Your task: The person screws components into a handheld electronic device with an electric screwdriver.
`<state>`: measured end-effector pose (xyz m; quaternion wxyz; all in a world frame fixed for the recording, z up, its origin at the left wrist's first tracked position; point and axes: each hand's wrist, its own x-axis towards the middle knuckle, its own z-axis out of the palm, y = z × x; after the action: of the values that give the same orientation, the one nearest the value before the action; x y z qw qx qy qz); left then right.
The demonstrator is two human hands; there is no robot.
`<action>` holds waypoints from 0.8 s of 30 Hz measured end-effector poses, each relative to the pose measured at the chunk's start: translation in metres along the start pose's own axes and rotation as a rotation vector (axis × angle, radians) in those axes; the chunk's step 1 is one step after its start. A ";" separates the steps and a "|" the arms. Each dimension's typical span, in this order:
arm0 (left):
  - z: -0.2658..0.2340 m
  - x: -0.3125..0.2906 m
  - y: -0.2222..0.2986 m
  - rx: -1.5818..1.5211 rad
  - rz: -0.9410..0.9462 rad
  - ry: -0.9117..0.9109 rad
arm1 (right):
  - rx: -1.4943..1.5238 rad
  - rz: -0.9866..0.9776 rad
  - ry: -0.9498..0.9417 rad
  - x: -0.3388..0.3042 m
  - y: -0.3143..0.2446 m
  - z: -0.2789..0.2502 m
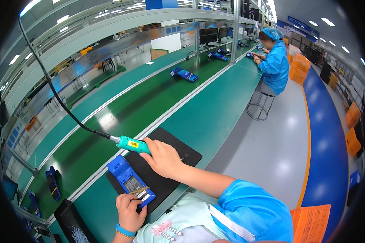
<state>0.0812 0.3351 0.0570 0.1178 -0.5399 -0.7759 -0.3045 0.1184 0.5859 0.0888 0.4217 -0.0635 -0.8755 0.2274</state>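
My right hand is closed round a teal electric screwdriver, tilted nearly flat, its black cable rising to the upper left. Below it a blue handheld terminal lies back up on a black mat, its battery bay showing and a rubber band across its lower part. My left hand grips the terminal's near end with curled fingers. The screwdriver's tip is hidden behind my right hand, so I cannot tell whether it touches anything.
A black tray of small screws stands at lower left. Beyond the metal rail, a green conveyor carries several blue terminals. A co-worker in blue sits on a stool farther along the bench. Orange crates stand behind them.
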 end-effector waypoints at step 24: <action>0.001 0.007 -0.058 -0.353 -0.433 0.185 | -0.159 -0.082 0.041 0.018 -0.033 0.035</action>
<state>0.0258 0.3282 0.0396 0.0244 -0.3437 -0.7940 -0.5008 0.0829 0.5500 0.0978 0.4423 -0.0656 -0.8837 0.1383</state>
